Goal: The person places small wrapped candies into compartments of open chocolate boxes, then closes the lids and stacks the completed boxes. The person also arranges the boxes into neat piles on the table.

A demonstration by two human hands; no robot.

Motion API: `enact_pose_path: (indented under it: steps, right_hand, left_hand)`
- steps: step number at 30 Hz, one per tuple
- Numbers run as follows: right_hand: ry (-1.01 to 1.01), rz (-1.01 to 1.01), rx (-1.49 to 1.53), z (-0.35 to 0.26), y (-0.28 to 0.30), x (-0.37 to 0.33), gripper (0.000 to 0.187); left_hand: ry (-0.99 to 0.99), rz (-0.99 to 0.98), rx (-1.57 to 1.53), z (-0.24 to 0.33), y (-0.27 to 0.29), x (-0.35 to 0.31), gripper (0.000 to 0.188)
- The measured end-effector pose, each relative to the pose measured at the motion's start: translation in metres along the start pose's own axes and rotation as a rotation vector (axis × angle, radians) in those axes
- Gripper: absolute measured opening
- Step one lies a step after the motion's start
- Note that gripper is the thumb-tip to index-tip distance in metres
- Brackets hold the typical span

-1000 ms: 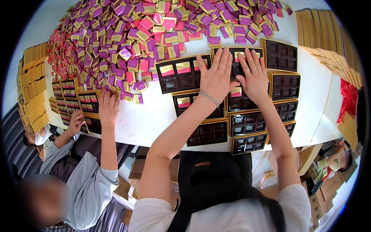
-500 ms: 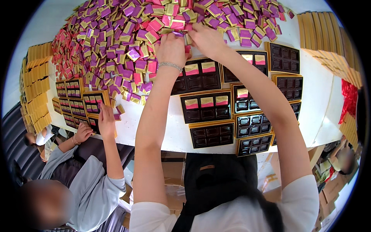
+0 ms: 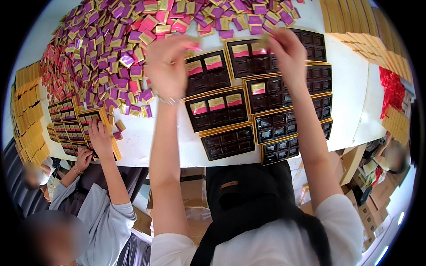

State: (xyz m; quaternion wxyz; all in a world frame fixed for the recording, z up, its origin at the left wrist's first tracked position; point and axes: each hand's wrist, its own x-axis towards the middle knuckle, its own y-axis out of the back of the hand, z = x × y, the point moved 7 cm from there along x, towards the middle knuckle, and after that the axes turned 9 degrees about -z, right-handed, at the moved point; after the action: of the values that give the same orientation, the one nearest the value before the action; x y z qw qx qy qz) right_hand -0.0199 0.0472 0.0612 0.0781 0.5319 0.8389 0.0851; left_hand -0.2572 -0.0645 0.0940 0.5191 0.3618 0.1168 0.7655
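Pink packet (image 3: 194,46) juts from the left fingers (image 3: 182,41).

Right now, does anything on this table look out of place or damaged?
A few wrapped sweets do: they lie apart from the big heap, close beside the co-worker's trays, so they look like strays. I can't make out any damage on your own trays.

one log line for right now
left hand: holds pink packet | right hand: above partly filled tray, grip blurred | loose packets: heaped
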Motion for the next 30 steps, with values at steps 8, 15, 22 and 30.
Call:
enact_pose_path:
  steps: [8, 15, 22, 30]
  right_hand:
    - [-0.461, 0.148, 0.333, 0.083, 0.080, -0.114, 0.015]
    - [-0.306, 0.196, -0.083, 0.084, 0.085, -0.121, 0.017]
    - [-0.255, 0.138, -0.522, 0.073, 0.082, -0.119, 0.023]
    - [0.084, -0.406, -1.099, 0.069, 0.055, -0.140, 0.077]
  left_hand:
    - [-0.006, -0.171, 0.078, 0.113, -0.144, -0.082, 0.023]
    - [-0.084, -0.211, 0.265, 0.118, -0.176, -0.097, 0.023]
    - [-0.033, -0.317, 0.390, 0.124, -0.189, -0.100, 0.033]
    - [0.163, -0.708, 0.383, 0.113, -0.209, -0.115, 0.083]
